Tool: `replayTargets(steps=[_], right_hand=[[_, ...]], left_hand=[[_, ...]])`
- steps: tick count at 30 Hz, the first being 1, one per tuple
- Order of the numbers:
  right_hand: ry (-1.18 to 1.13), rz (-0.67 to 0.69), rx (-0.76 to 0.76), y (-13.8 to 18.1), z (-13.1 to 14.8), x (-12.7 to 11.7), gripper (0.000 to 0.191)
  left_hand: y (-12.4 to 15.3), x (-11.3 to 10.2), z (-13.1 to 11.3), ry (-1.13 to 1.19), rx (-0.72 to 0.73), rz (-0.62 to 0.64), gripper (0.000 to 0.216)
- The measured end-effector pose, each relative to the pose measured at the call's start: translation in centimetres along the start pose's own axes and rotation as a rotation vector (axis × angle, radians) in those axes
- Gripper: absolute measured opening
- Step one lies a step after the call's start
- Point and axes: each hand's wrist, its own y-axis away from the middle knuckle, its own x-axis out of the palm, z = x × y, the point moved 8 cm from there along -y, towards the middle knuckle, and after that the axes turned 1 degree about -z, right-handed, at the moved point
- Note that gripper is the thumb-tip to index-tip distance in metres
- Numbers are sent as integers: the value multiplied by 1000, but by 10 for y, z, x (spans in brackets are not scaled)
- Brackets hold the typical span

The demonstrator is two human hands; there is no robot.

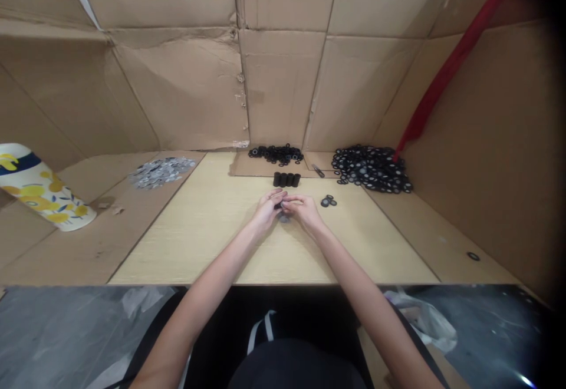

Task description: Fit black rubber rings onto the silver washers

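My left hand (266, 209) and my right hand (306, 210) meet over the middle of the pale board. The fingers of my left hand are closed round a small black ring (278, 205), partly hidden by them. Thumb and fingertips of my right hand pinch a small grey disc (283, 204) against it. Just under the hands lie some grey discs (284, 218), blurred and partly covered. Beyond the fingertips stands a row of black ring stacks (287, 180). A few loose black rings (328, 201) lie right of my right hand.
Silver discs (161, 172) are heaped at the left. Black rings form a pile (277, 154) at the back and a bigger pile (371, 168) at the right. Small snips (318, 170) lie between them. A patterned tumbler (48, 191) stands far left; a single ring (473, 256) lies far right. Cardboard walls (283, 82) surround the table.
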Motion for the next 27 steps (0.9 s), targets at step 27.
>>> replayTargets(steps=[27], right_hand=[[72, -5, -110, -2, 13, -5, 18]], left_hand=[[-6, -4, 10, -73, -39, 44, 12]])
